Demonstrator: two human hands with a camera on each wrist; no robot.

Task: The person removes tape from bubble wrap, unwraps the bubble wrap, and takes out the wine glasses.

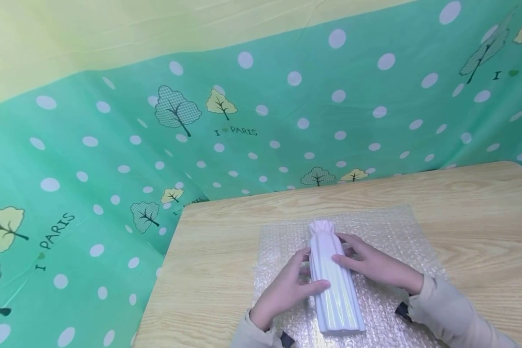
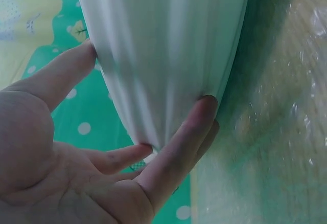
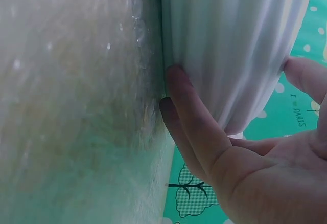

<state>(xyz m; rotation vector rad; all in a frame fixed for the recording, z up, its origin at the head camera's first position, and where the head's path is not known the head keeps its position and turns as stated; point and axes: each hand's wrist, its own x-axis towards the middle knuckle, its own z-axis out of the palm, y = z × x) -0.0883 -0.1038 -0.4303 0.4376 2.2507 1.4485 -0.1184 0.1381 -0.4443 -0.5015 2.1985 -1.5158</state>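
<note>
A white fluted vase (image 1: 336,295) with a ruffled, pinkish neck lies lengthwise over a sheet of bubble wrap (image 1: 387,232), its neck pointing to the far side of the table. My left hand (image 1: 289,286) holds the vase from the left, thumb on top and fingers around its side. From the right, my right hand (image 1: 374,262) grips it nearer the neck, the thumb again on its upper face. In the left wrist view the fingertips (image 2: 207,104) press against the vase's ribbed wall. The right wrist view has fingers (image 3: 196,111) along its lower side, close over the wrap.
The wood-grain table (image 1: 213,261) extends on both sides of the wrap. Behind it and to the left hangs a green and yellow cloth (image 1: 278,130) with white dots and printed trees. Dark bands (image 1: 402,311) show at my sleeve cuffs.
</note>
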